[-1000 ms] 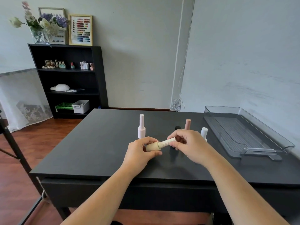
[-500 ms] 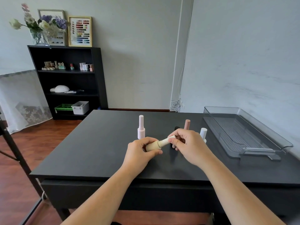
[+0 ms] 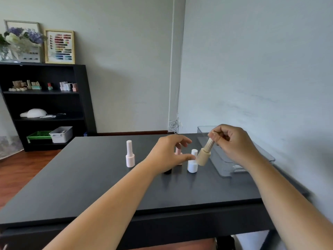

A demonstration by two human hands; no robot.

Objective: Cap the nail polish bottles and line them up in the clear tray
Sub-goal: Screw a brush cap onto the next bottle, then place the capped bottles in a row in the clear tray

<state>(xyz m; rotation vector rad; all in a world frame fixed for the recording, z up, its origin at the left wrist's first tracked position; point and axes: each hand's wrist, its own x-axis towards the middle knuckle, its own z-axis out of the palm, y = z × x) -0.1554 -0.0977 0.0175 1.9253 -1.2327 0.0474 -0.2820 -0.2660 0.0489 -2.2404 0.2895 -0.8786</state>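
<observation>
The right hand (image 3: 234,145) pinches the beige bottle (image 3: 204,156) by its cap, tilted, above the table (image 3: 90,177) beside the tray (image 3: 223,166). The left hand (image 3: 165,156) hovers open. The bottle looks light, rigid and smooth; grip the ribbed cap.

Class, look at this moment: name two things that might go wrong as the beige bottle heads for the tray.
1. The right hand pinches the beige bottle only by its cap, tilted, so it might slip.
2. The hanging bottle is close to the white bottle, and the left hand hovers over the pink bottle; either might be knocked over.
</observation>
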